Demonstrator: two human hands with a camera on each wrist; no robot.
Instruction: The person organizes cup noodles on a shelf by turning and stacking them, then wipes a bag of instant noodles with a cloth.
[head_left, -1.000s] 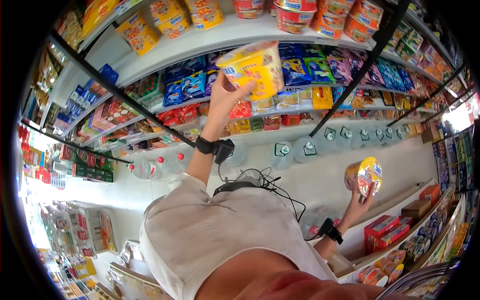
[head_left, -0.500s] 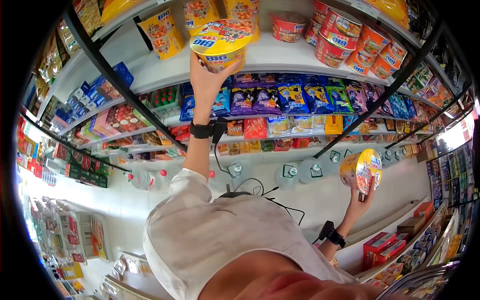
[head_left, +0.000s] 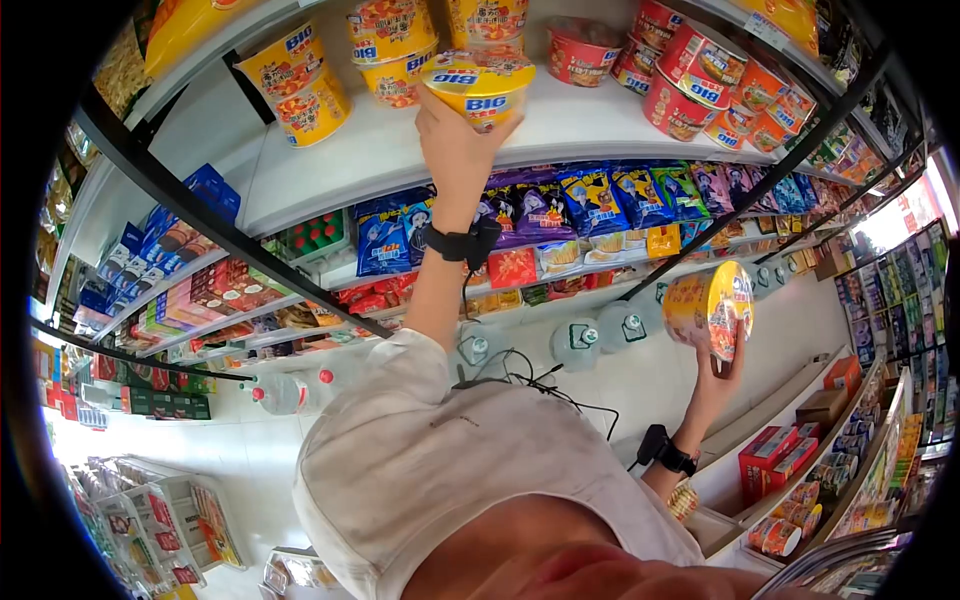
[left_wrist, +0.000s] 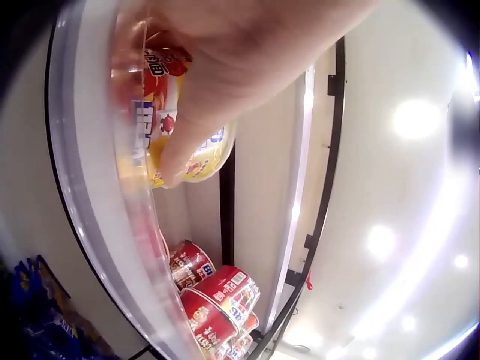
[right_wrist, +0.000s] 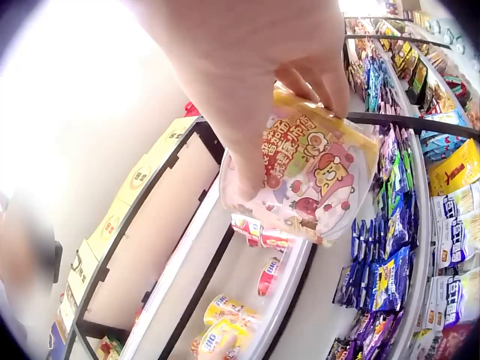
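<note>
With my left hand (head_left: pixel 462 150) I grip a yellow instant noodle cup (head_left: pixel 490 100) over the front part of a white shelf (head_left: pixel 590 120), right in front of stacked yellow cups (head_left: pixel 392 50). In the left wrist view, the thumb and palm curve round that cup (left_wrist: pixel 159 97), partly behind the shelf's clear front strip (left_wrist: pixel 127 172). My right hand (head_left: pixel 715 380) holds another noodle cup (head_left: pixel 695 310) out to the right, tilted, its yellow lid turned sideways. Pink and yellow cartoon print shows on this cup (right_wrist: pixel 315 176) in the right wrist view, with fingers at its rim.
Red noodle cups (head_left: pixel 690 75) and another yellow stack (head_left: pixel 300 95) stand on the same shelf. Snack bags (head_left: pixel 590 195) fill the shelf below. Black uprights (head_left: pixel 215 225) cross in front. Large water bottles (head_left: pixel 577 345) and loose cables (head_left: pixel 560 395) lie near my body.
My left hand has carried its yellow cup from in front of the snack bags up to the shelf, its lid now facing me. The right hand has lifted slightly, still holding its cup.
</note>
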